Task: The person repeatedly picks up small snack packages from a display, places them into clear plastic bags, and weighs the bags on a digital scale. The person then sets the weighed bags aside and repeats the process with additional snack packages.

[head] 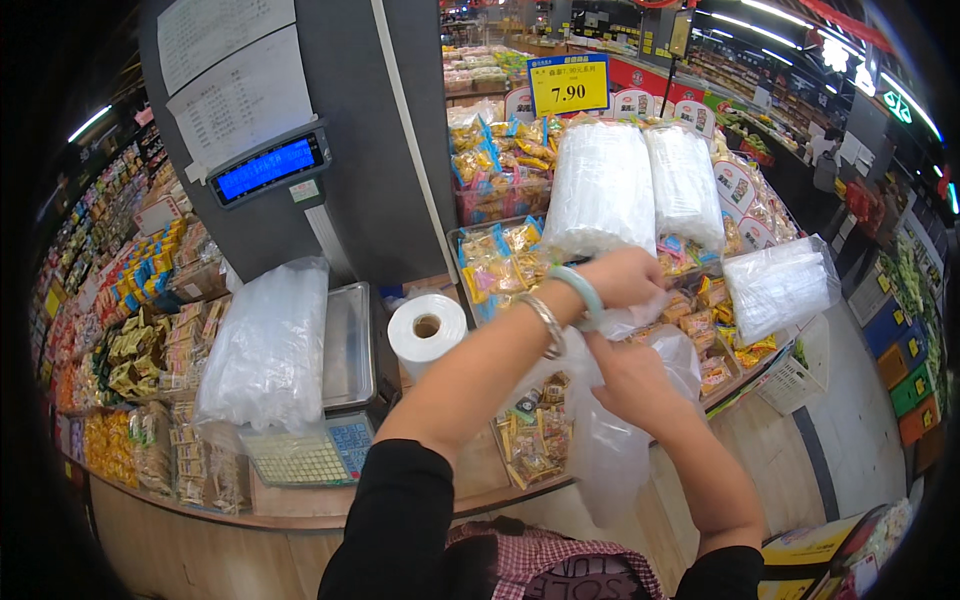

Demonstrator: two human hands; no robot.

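My left hand (619, 277), with a jade bangle and a silver bracelet on its wrist, is closed on part of a translucent plastic bag (611, 450). Just below and to the right, my right hand (637, 375) grips the same bag, which hangs down past the counter's edge. Beyond my hands lie a large bundle of clear plastic bags (604, 180) and a narrower bundle (684, 180) on packaged snacks. A third bundle (780, 285) rests to the right. My fingertips are partly hidden by the hands and the bag.
A white plastic roll (426, 330) stands left of my forearm. Beside it is a weighing scale (349, 345) with a stack of plastic bags (266, 352) partly on it. A display (270, 169) is fixed to the grey pillar (375, 150). Snack bins (536, 450) surround the counter.
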